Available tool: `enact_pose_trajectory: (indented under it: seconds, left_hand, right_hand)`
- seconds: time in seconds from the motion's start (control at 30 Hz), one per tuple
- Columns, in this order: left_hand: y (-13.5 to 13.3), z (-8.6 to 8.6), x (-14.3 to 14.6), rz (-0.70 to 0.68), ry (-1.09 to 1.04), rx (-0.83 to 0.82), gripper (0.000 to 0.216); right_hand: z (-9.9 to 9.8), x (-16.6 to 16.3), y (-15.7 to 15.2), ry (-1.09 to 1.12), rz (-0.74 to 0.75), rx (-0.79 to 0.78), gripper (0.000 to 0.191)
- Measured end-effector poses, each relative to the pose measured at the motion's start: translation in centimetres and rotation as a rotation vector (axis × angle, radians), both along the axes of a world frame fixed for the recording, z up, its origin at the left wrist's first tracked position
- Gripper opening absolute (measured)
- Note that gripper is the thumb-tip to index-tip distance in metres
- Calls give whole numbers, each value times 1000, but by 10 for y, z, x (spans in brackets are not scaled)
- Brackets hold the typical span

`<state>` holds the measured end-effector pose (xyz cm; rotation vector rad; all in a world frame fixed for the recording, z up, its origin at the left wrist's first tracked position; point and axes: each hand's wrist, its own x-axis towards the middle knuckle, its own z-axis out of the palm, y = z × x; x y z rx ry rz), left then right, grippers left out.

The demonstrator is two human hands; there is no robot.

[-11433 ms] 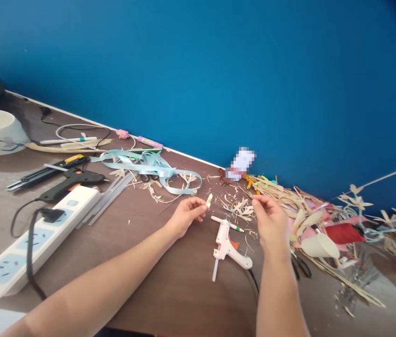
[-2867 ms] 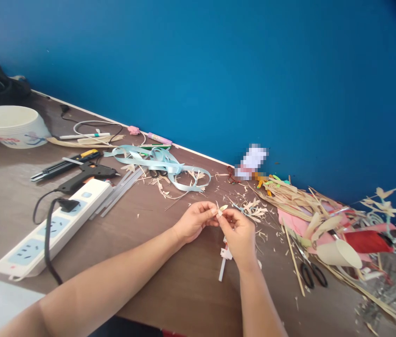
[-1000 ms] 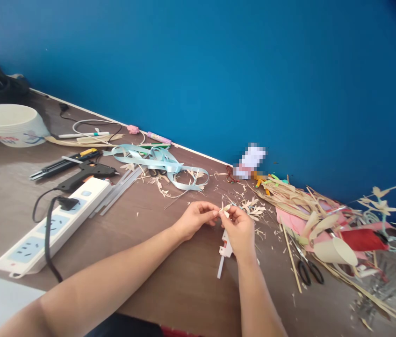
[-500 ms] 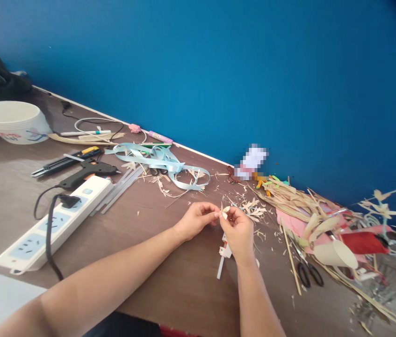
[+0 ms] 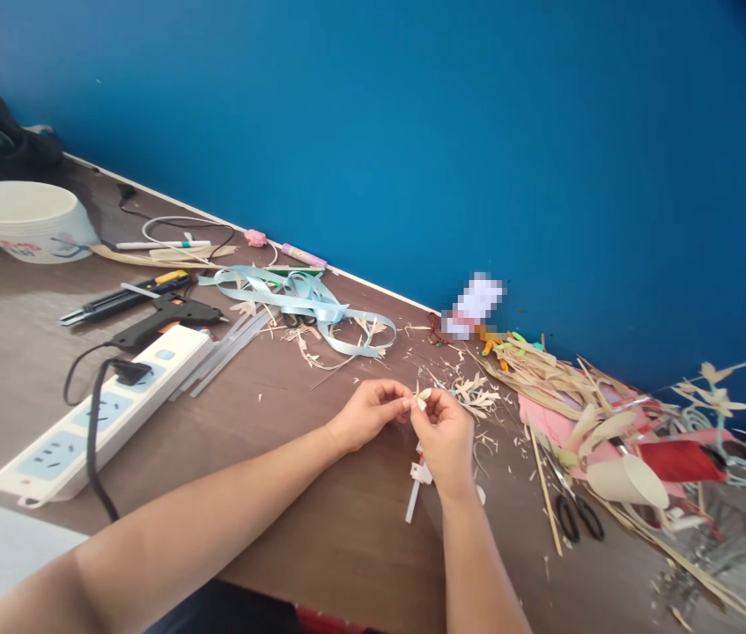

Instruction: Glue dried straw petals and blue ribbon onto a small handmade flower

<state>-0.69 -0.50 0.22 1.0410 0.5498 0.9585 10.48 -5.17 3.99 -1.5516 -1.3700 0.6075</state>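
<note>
Your two hands meet over the table (image 5: pixel 320 550), fingertips close together around one small pale leaf piece (image 5: pixel 424 397). Your right hand (image 5: pixel 448 440) has it pinched between thumb and forefinger, and the piece pokes up just past those tips. Your left hand (image 5: pixel 369 418) comes in from the other side, its thumb and forefinger closed on the left edge of the same piece. It is too small to tell how its parts are folded or joined.

Below it, partly hidden by your right hand, lies a white glue gun (image 5: pixel 419 474), its glue stick pointing toward you. Just beyond your right fingers sits a cluster of cut leaf bits (image 5: pixel 478 396), with shavings strewn around it.

Farther to your right are the scissors (image 5: pixel 577 515), a paper cup (image 5: pixel 629 481) on its side, and a heap of dried strips (image 5: pixel 544 370) partly over pink paper (image 5: pixel 544 419). Well to your left are the white power strip (image 5: pixel 59 456) and a black glue gun (image 5: pixel 165 323); the loops of blue ribbon (image 5: pixel 326 311) lie beyond your left hand, toward the wall (image 5: pixel 373 132).
</note>
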Motion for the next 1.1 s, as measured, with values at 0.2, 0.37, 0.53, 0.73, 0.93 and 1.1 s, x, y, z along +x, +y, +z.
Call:
enact_pose_trajectory:
  seconds: [0.2,0.37,0.53,0.73,0.93,1.1]
  left_hand:
    - [3,2,1,39,-71,-139,26]
    - [10,0,-1,89,-193,-276,26]
    - [12,0,-3,84,-235,-320,27]
    - [13,2,-5,99,-213,-328,25]
    - [13,5,-8,42,-232,-313,26]
    - [8,7,-6,-45,-203,-199,25]
  right_hand:
    - [-2,2,3,101,0,-7,13]
    - [-1,11,6,101,-49,-4,41]
    - [4,19,7,61,-128,49,19]
    - [39,27,-11,-172,-28,-4,17]
    - [48,53,-50,-684,107,-189,16]
    - [15,61,-67,-782,103,-172,25]
